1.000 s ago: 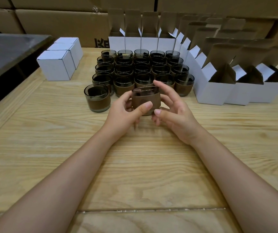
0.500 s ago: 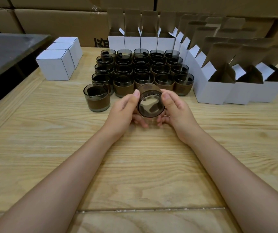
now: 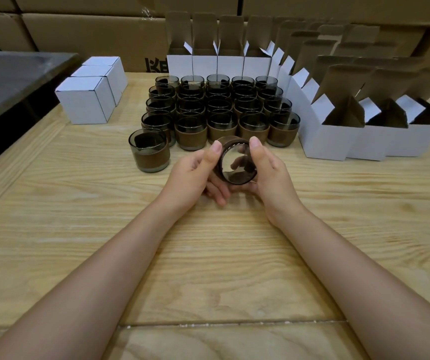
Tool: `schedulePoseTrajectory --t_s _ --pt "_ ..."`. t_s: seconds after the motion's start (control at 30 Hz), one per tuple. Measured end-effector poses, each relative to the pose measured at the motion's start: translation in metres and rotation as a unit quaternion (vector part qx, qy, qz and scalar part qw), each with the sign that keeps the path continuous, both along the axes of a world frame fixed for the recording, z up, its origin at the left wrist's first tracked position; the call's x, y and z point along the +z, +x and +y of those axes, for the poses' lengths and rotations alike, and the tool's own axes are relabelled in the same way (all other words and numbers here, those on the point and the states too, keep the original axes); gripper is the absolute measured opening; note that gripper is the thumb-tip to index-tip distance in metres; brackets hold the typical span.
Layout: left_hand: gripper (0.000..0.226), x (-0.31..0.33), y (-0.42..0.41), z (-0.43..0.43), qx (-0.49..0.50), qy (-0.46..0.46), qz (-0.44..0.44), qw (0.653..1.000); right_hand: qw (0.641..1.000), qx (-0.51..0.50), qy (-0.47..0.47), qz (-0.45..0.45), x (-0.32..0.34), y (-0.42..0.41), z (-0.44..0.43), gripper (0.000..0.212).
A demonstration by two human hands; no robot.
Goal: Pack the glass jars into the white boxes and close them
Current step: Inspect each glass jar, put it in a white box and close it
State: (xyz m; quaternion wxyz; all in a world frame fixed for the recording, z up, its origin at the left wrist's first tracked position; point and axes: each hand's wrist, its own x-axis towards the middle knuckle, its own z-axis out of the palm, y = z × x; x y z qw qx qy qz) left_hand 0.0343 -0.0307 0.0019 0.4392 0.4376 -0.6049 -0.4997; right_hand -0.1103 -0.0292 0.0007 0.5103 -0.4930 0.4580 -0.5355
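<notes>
Both hands meet at the middle of the table (image 3: pixel 53 229). The left hand (image 3: pixel 195 175) and right hand (image 3: pixel 268 172) cup one jar (image 3: pixel 238 163) between them, tipped on its side with its mouth toward the wearer — thumbs pressed on its upper rim, fingers curled beneath. It sits clear of the wood, just this side of the jar block.

That block (image 3: pixel 219 107), at 12 o'clock from the hands, looks like five rows of five, though the front row shows only four and the back rows overlap so much that an exact count is hard. One loose jar (image 3: pixel 149 149) stands upright at 10 o'clock, just beside the block's near-left corner.

Three closed boxes (image 3: pixel 85 100) sit in a line at 10 o'clock, farther out, touching one another. Open boxes (image 3: pixel 338 136) with flaps up run behind the block and curve round to 2 o'clock — four face forward at the back, three are plain at the near right; those between overlap and can't be counted. Cartons (image 3: pixel 78 32) fill the background, their print partly hidden.
</notes>
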Motion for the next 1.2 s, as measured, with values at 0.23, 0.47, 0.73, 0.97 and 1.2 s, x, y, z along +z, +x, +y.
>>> schedulePoseTrajectory --t_s 0.23,0.47,0.73,0.97,1.2 --pt "0.078 0.002 0.0 0.0 0.006 0.01 -0.024 1.0 0.999 0.016 0.027 0.028 -0.002 -0.001 0.0 0.046" --pt "0.078 0.002 0.002 -0.001 0.011 0.025 -0.027 0.999 0.993 0.045 0.006 0.11 0.0 -0.004 0.0 0.076" --pt "0.073 0.004 0.004 -0.001 0.007 0.027 -0.018 0.999 0.979 0.09 -0.051 0.175 0.0 -0.014 -0.002 0.053" --pt "0.064 0.008 0.003 -0.001 0.011 0.046 0.051 0.998 0.973 0.131 -0.096 0.164 0.003 -0.019 0.001 0.09" --pt "0.064 0.009 0.004 -0.001 0.012 0.048 0.063 0.997 0.977 0.166 -0.073 0.109 0.01 -0.026 0.002 0.087"
